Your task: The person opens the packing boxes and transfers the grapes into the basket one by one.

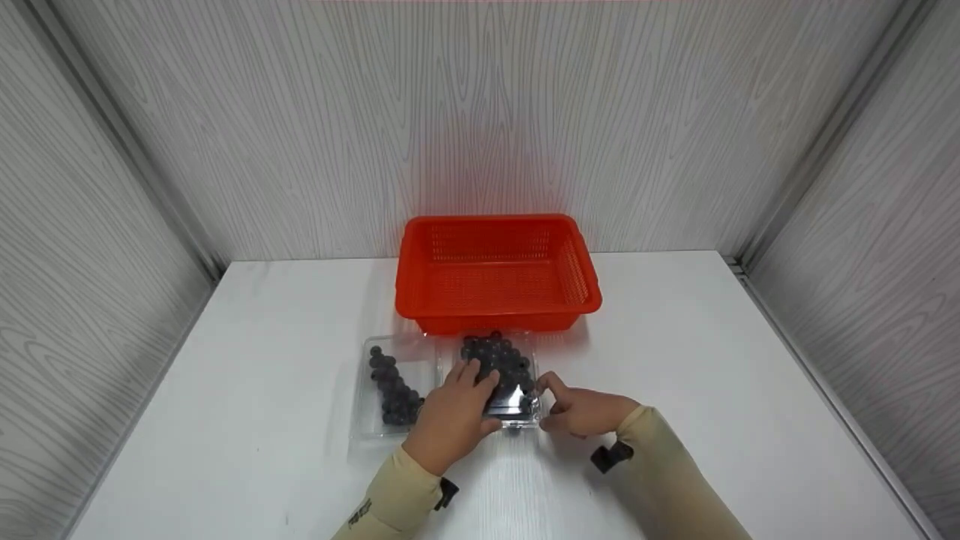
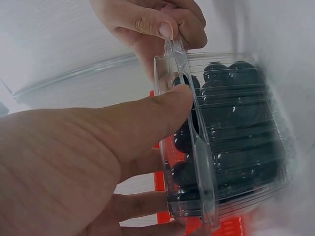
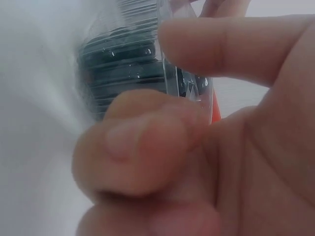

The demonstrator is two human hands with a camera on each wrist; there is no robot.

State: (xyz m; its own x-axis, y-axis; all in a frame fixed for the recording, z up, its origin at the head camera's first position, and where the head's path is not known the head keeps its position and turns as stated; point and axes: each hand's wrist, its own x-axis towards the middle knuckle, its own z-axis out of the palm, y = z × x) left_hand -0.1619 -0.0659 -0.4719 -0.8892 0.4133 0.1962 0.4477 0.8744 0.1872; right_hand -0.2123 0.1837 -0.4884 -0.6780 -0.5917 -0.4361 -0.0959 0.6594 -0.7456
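Note:
A lidded clear plastic clamshell box (image 1: 513,412) holds many dark round grapes (image 1: 512,361). Across its lid rests my left hand (image 1: 456,415), fingers spread and its thumb (image 2: 170,105) against the front rim. At the box's right front corner, my right hand (image 1: 589,412) pinches the rim between thumb and bent index finger; its other fingers (image 3: 140,147) are curled in. Just left of that box lies a second clear plastic tray (image 1: 414,369) with a strip of dark grapes (image 1: 394,390) along it, partly hidden by my left hand.
Behind the boxes, close to their back edge, stands a red plastic basket (image 1: 499,311) with slotted walls and nothing visible inside. The white table (image 1: 247,420) extends on both sides, with pale wood-grain panels (image 1: 315,127) at the back and sides.

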